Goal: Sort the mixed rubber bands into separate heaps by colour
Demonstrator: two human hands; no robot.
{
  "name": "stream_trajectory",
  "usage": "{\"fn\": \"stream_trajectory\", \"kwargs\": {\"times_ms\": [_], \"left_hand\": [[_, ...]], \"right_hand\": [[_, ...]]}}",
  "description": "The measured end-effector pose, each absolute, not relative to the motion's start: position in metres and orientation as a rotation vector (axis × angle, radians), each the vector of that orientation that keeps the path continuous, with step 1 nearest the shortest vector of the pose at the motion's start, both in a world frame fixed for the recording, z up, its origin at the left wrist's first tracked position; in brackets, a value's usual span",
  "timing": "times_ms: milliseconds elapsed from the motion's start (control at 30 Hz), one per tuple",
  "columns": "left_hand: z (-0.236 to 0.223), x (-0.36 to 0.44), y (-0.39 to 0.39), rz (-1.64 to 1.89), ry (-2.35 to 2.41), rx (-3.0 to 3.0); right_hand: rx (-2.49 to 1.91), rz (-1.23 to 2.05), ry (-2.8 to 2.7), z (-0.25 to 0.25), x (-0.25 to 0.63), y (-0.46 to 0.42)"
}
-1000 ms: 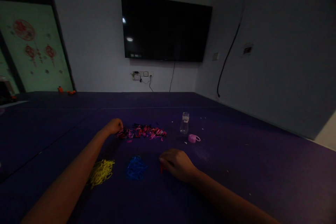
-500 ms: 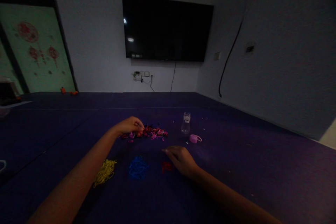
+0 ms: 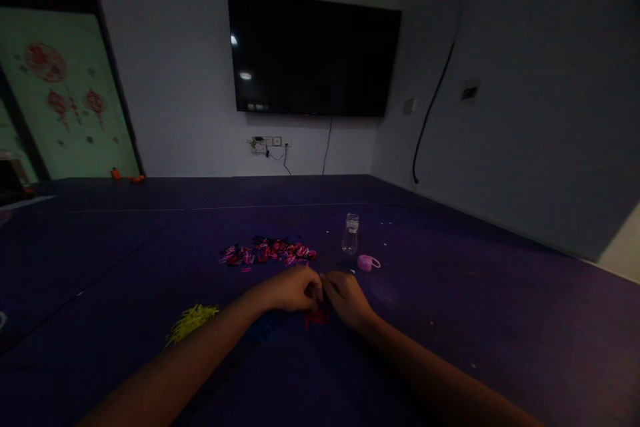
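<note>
My left hand (image 3: 299, 288) is closed, its fingertips curled down over a small pile of red rubber bands (image 3: 315, 319). My right hand (image 3: 349, 297) meets it there, fingers pressed together, the two sets of fingertips almost touching. What either hand pinches is hidden or too small to make out. Beyond them lies a loose spread of pink, red and black bands (image 3: 273, 251). A blue pile of bands (image 3: 263, 328) is partly covered by my left forearm, and yellow bands (image 3: 193, 322) lie to its left.
A clear plastic bottle (image 3: 351, 235) stands uncapped behind my right hand, with a pink looped cap (image 3: 365, 263) beside it. Small white scraps dot the purple floor covering (image 3: 450, 293). A television (image 3: 315, 53) hangs on the far wall.
My left hand has moved from the mixed bands toward me and to the right, coming together with my right hand above the red pile. The right hand stays near its place.
</note>
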State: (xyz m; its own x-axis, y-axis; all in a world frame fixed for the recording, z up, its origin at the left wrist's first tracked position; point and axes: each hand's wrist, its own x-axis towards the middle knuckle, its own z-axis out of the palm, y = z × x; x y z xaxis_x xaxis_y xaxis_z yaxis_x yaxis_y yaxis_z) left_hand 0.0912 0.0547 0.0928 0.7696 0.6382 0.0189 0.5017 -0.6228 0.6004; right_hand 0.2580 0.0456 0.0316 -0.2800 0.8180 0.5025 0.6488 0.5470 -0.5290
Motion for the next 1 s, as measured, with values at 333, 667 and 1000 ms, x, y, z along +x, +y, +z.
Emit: {"fn": "stream_trajectory", "kwargs": {"times_ms": [333,667,1000], "left_hand": [[0.129,0.054,0.081,0.367,1.183,2.472],[0.132,-0.042,0.136,0.058,1.811,2.373],[0.085,-0.061,0.16,-0.093,1.884,2.302]], "right_hand": [[-0.872,0.385,-2.335,0.042,0.25,0.032],[-0.787,0.273,-2.489,0.039,0.251,0.025],[-0.819,0.192,-2.522,0.041,0.25,0.024]]}}
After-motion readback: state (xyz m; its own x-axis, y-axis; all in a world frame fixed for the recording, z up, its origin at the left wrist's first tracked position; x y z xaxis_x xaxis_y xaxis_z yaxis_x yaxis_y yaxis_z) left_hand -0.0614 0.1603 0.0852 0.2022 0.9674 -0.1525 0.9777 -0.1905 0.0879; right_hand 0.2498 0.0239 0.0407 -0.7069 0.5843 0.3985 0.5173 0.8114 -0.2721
